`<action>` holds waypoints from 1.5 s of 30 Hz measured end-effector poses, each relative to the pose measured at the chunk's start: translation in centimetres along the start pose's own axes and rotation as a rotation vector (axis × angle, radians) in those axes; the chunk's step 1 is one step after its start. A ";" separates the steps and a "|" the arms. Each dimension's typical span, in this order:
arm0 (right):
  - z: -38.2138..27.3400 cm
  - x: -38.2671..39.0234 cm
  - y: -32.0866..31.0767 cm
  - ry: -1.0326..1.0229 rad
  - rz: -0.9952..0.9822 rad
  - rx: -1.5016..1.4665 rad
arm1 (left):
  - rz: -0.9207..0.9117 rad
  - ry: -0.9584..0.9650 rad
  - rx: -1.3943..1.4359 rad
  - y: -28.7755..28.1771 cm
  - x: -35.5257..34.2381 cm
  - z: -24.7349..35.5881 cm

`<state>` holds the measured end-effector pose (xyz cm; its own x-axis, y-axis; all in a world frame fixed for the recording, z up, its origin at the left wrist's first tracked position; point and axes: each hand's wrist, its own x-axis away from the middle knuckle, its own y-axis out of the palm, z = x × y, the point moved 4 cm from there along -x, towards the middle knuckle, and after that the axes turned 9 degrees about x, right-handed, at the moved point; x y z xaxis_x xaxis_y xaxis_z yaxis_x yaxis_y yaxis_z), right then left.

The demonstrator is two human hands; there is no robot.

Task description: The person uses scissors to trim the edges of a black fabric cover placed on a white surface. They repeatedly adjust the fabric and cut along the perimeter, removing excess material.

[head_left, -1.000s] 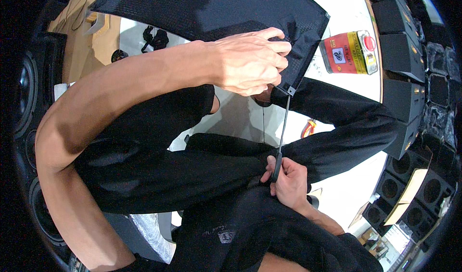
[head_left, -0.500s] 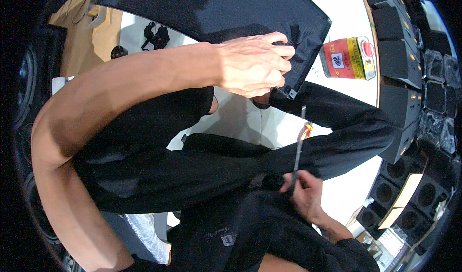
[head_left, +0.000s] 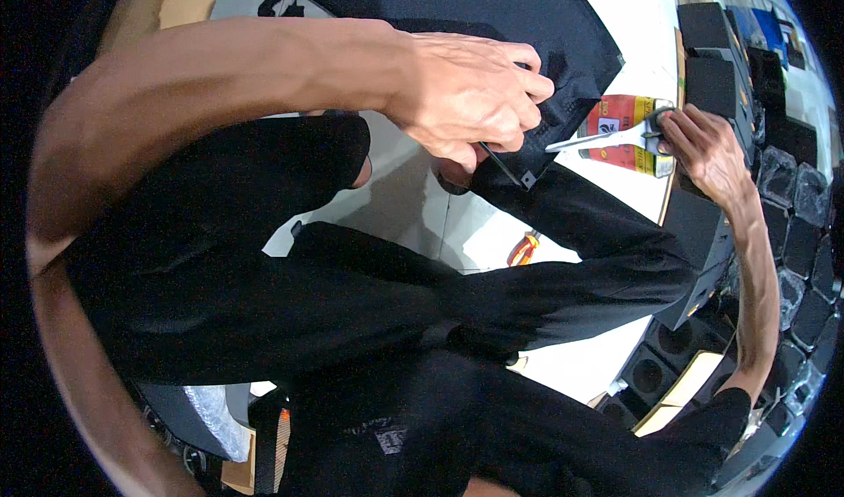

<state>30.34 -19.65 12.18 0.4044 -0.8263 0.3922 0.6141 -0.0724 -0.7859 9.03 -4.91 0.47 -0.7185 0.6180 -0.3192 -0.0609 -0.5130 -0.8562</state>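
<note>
My left hand (head_left: 475, 92) is closed over the edge of a black cloth-covered panel (head_left: 457, 0), its fingers wrapped on loose black fabric near the panel's corner. A thin dark frame edge with a small metal corner piece (head_left: 527, 179) shows just below those fingers. In my right hand (head_left: 708, 149) is a pair of scissors (head_left: 615, 138) with pale blades and dark handles. The blades look parted and point left, their tips close to the panel's edge. Behind them stands a red and yellow can (head_left: 617, 108), partly covered by the scissors.
Pliers with red and yellow handles (head_left: 523, 249) lie on the white floor between my black-trousered legs (head_left: 563, 295). Black boxes (head_left: 703, 224) line the right side. A small black item (head_left: 280, 4) lies at the upper left.
My right hand has risen from beside my lap to the right of the panel, bringing the scissors near its corner. My left hand stays closed on the fabric.
</note>
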 end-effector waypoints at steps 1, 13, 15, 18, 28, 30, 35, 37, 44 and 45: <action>0.1 -3.2 1.9 -0.107 0.071 0.017 | 0.006 -0.044 -0.005 0.6 1.3 0.1; 0.6 -8.5 2.7 -0.495 0.130 0.190 | 0.190 -0.031 0.005 2.0 1.0 -0.4; 0.5 -9.0 3.0 -0.506 0.157 0.174 | 0.173 -0.035 0.004 1.9 0.9 -0.5; 0.1 -10.2 3.3 -0.518 0.033 0.201 | 0.142 -0.060 -0.003 1.8 1.1 -0.3; 1.6 -9.9 3.4 -0.512 0.110 0.211 | 0.127 -0.070 -0.019 1.9 1.3 -0.2; 1.9 -9.5 3.2 -0.506 0.137 0.191 | 0.140 -0.057 -0.009 1.7 1.2 -0.2; 1.6 -9.5 2.8 -0.475 0.190 0.238 | 0.157 -0.023 0.013 1.3 1.3 0.2; 1.6 -9.0 2.6 -0.448 0.138 0.254 | 0.172 -0.001 0.012 1.3 0.7 0.2; 2.7 -10.9 3.5 -0.428 0.044 0.246 | 0.157 -0.032 0.060 1.1 1.5 0.0; 3.5 -10.7 3.7 -0.424 0.056 0.275 | 0.157 -0.041 0.059 1.0 1.5 0.1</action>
<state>30.66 -9.08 6.77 0.6467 -0.5208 0.5573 0.7161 0.1631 -0.6786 7.86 -4.56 -0.80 -0.7499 0.5033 -0.4294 0.0147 -0.6362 -0.7714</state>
